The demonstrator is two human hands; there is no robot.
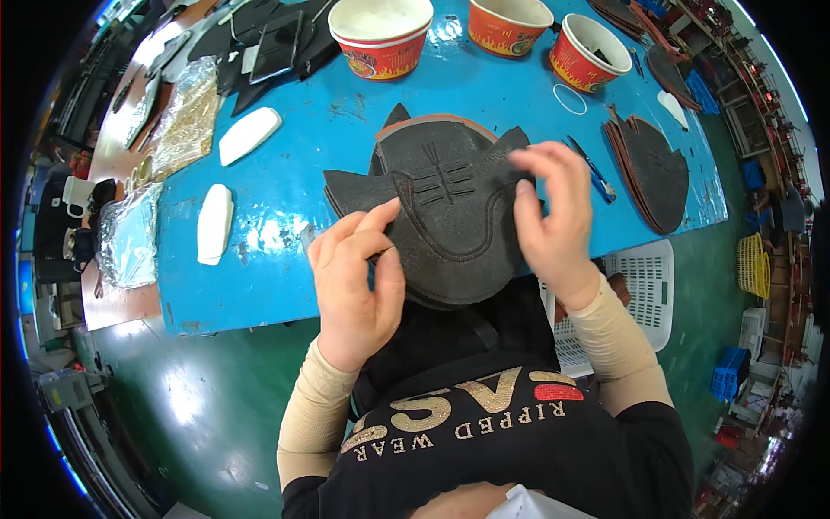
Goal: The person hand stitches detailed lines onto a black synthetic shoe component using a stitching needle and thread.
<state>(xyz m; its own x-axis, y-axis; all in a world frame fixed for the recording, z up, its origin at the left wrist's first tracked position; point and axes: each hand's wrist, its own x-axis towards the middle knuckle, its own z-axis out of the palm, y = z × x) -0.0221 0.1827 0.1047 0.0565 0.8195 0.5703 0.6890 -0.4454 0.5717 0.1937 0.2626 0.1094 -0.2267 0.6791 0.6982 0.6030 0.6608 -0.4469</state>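
In front of me, a dark leather shoe upper (458, 227) with pointed side wings and stitched lines lies over similar pieces at the table's near edge. Part of a dark piece with an orange-brown rim (425, 128) shows behind it. My left hand (353, 281) is at its left side, fingers loosely bent and apart from the thumb, the index fingertip at its surface. By the right wing, my right hand (558, 208) has its thumb and fingers spread. Nothing shows held in either hand; whether the right fingertips touch the leather, I cannot tell.
A stack of dark leather pieces (653, 173) lies at the right, beside a pair of blue-handled snips (596, 177). Red paper tubs (380, 48) line the back. White pads (216, 223) lie on the left. A white plastic basket (653, 285) is below the table's right edge.
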